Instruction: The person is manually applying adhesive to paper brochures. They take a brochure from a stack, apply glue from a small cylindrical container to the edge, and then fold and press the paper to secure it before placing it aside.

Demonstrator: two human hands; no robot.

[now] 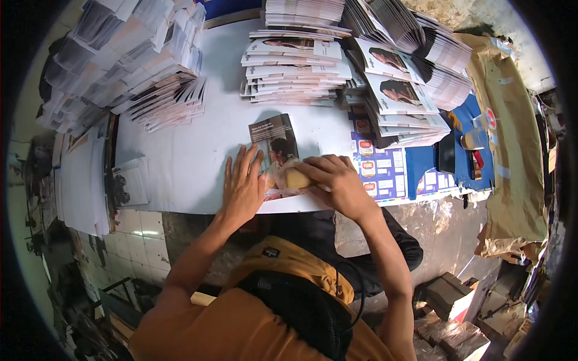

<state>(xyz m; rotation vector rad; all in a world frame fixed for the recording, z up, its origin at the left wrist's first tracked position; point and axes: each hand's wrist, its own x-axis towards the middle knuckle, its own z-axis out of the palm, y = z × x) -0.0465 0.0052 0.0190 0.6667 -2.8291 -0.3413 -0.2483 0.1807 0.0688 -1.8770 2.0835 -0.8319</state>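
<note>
L hand (244, 174) spread flat at left edge of booklet (273, 133), R hand (337, 179) pinching tan block (296, 178) over its lower part, booklet on white desk (174, 171) nr front edge, paper stacks (295, 78) behind

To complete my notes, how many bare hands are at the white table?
2: the left hand at the leaflet's left edge, the right hand holding a tan block above the leaflet.

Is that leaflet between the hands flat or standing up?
The leaflet lies flat on the white table: its pictured side faces up, and the right hand holds a tan block over it.
</note>
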